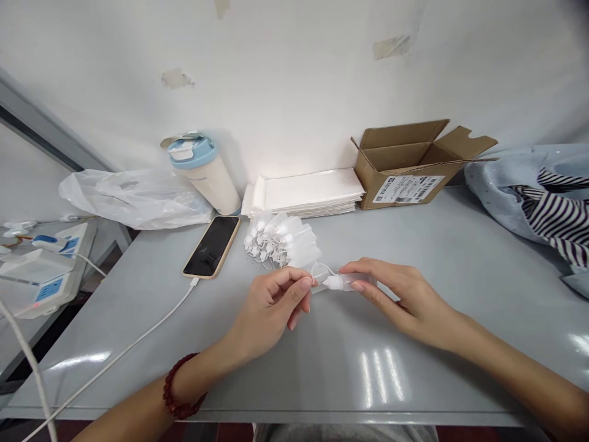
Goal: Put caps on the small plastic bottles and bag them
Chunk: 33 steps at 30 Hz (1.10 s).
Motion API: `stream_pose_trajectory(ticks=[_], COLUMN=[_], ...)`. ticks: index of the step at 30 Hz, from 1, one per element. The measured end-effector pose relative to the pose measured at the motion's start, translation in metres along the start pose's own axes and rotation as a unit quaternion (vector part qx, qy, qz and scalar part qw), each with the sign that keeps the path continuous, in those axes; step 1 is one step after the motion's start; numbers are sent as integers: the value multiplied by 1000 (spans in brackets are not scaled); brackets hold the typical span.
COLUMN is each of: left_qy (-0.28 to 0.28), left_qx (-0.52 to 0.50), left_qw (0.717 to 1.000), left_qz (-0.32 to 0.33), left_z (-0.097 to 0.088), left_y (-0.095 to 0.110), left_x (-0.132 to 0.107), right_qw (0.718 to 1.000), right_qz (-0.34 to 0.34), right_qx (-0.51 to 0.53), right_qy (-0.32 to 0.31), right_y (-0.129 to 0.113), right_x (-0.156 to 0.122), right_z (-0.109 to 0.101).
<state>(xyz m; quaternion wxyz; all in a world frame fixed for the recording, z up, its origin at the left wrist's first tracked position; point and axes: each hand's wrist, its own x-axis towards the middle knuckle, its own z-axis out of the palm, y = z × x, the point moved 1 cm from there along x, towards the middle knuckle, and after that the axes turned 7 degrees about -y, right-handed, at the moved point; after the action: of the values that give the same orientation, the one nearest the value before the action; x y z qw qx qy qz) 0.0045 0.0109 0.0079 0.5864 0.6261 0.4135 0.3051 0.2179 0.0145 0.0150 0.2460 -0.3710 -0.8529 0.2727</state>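
At the near edge of the grey table (294,380), both forearms reach in toward the middle, a red bead bracelet (181,387) on the left wrist. The left hand (271,307) and right hand (405,301) are both closed in a pinch on a small white plastic piece (335,282), with a thin loop and a clear sleeve attached, held in the air between them over the table's middle. Just past the left hand lies a pile of similar white pieces (280,240). To its left, a phone (212,247) lies face up, with a white charging cable (138,344) running toward the table's near left corner. Along the far edge, by the wall, stand a tumbler (207,175), a stack of flat white packets (308,191) and an open cardboard box (400,162). The box's shipping label (408,189) shows a barcode, its print too small to read. A plastic bag (133,199) sits at the far left corner, and blue and striped cloth (529,196) bunches over the right edge. Power strips (41,276) lie beyond the left edge.
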Motion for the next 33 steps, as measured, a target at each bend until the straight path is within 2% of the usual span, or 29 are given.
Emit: stream_pose_trajectory(ticks=[5,10,14,26,33], left_qy=[26,74,86,92,92], left_qx=[42,148,196,222,193], left_qw=[999,984,972,963,968], left_qz=[-3,58,99,124,127], left_z=[3,6,7,11,11], left_y=[3,1,-2,-7,-9], left_x=[-3,-5,-4,-5,-6], right_qw=[1000,998,997,998,998], right_qz=[-14,-50,-59,-48,-47], right_qx=[-12,-34,-44,-27,-16], right_qy=[1,16,21,36,44], right_y=[-1,-2,-1,2,-1], right_x=[-1,-2,-2,-5,-4], right_z=[1,3,5,23,22])
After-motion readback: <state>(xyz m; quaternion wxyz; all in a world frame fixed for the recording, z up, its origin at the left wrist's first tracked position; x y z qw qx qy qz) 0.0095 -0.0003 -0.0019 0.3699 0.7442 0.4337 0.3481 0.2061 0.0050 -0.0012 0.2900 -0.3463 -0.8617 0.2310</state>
